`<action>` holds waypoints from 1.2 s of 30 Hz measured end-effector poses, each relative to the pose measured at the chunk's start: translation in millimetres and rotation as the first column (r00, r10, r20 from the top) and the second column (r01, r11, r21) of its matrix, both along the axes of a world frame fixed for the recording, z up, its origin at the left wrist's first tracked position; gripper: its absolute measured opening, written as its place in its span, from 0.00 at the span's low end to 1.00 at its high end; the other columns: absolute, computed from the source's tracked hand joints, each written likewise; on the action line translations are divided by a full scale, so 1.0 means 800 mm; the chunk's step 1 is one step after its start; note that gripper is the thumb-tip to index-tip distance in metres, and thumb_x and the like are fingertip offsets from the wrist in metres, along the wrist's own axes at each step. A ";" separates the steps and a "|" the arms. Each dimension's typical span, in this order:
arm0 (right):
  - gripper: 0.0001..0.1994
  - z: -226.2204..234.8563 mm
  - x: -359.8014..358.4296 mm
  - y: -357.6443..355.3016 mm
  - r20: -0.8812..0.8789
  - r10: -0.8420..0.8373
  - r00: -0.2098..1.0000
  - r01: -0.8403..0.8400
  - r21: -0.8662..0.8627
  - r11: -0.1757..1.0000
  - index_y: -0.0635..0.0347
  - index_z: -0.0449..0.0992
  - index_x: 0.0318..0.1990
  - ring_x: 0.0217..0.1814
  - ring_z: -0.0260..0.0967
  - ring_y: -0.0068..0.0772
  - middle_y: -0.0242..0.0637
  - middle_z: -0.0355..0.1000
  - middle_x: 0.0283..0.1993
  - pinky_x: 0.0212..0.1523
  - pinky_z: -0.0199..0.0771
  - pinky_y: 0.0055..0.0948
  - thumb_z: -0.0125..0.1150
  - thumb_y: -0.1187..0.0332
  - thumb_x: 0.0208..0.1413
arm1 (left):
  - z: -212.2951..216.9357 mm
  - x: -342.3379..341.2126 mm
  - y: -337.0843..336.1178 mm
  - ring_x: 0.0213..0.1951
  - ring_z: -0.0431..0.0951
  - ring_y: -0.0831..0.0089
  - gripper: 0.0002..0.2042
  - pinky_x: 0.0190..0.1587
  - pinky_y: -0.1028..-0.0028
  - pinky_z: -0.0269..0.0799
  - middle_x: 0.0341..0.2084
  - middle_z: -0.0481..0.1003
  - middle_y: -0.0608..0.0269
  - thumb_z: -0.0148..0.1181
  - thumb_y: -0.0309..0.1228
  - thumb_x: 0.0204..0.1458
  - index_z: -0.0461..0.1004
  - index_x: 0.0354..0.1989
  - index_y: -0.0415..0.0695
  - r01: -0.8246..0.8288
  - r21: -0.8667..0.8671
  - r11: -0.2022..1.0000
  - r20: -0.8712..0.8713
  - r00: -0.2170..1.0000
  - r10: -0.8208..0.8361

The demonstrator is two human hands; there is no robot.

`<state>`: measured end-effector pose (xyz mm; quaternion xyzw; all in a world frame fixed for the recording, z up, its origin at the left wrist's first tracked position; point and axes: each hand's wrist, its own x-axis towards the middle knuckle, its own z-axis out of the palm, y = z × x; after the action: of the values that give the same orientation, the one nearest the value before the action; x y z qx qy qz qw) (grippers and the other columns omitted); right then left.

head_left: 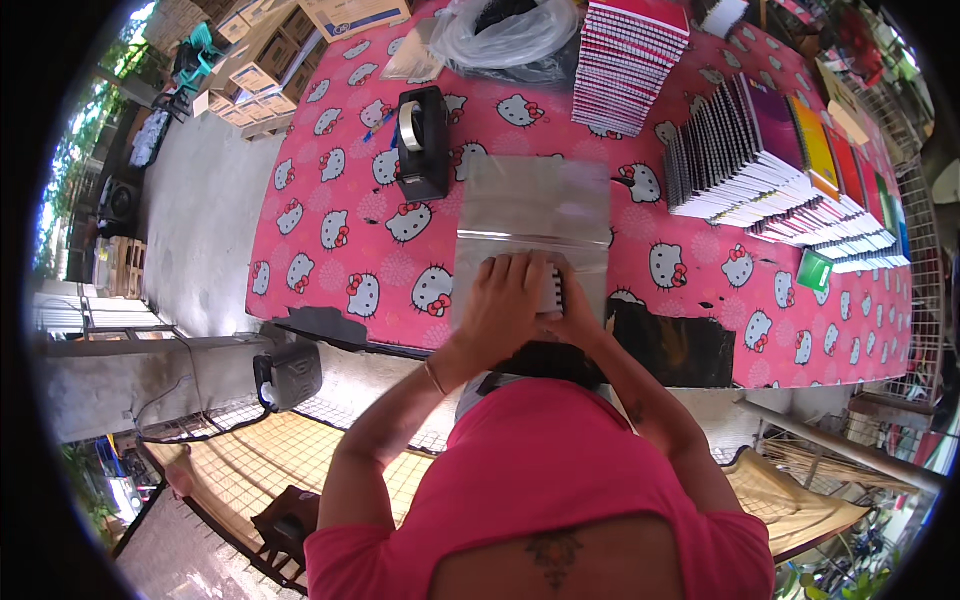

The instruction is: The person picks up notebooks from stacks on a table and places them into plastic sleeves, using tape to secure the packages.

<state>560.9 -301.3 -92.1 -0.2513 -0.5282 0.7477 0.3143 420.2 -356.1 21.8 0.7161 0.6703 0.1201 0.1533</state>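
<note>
My left hand (505, 300) is closed over a small spiral-bound notebook (551, 288) near the table's front edge, its fingers lying across the top. On the notebook's other side my right hand (578, 308) grips it too, close to the black coil. Most of the notebook is hidden by the hands, so I cannot tell whether it is one or several. Under the hands lies a clear plastic bag (535, 195), flat on the table, with a shiny crease across it.
A black tape dispenser (424, 145) stands left of the bag. Farther back are rolled clear plastic (505, 40) and a tall stack of notebooks (630, 65). Rows of coloured spiral notebooks (745, 150) fill the right side. Cardboard boxes (265, 65) sit beyond the pink patterned tablecloth (330, 270).
</note>
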 end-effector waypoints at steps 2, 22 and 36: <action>0.43 0.003 0.012 0.019 0.310 0.012 0.951 -0.110 0.302 0.947 0.59 0.61 0.65 0.65 0.65 0.46 0.47 0.64 0.64 0.63 0.65 0.43 0.76 0.61 0.40 | -0.003 -0.006 0.005 0.57 0.71 0.50 0.41 0.58 0.52 0.63 0.53 0.71 0.40 0.71 0.53 0.40 0.65 0.54 0.31 -0.038 -0.031 0.999 0.013 0.999 0.038; 0.27 -0.034 0.040 0.113 0.478 -0.142 0.867 0.167 -0.010 0.986 0.61 0.66 0.65 0.54 0.71 0.31 0.39 0.73 0.55 0.53 0.70 0.31 0.59 0.59 0.60 | -0.115 -0.064 0.090 0.38 0.80 0.43 0.39 0.44 0.54 0.73 0.29 0.79 0.37 0.56 0.67 0.50 0.79 0.29 0.31 -0.678 -0.224 0.700 0.357 0.612 0.706; 0.10 -0.040 0.035 0.056 0.275 -0.595 0.755 0.600 0.075 0.796 0.65 0.72 0.50 0.40 0.76 0.29 0.39 0.73 0.42 0.36 0.80 0.27 0.49 0.71 0.67 | -0.186 -0.002 -0.038 0.46 0.74 0.63 0.13 0.52 0.60 0.69 0.45 0.73 0.53 0.52 0.28 0.60 0.70 0.53 0.40 -0.163 0.344 0.925 0.499 0.866 -0.033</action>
<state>589.3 -256.5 -124.2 -0.5144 -0.4530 0.5688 0.4545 418.5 -386.7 -127.3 0.6534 0.5970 0.4306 0.1764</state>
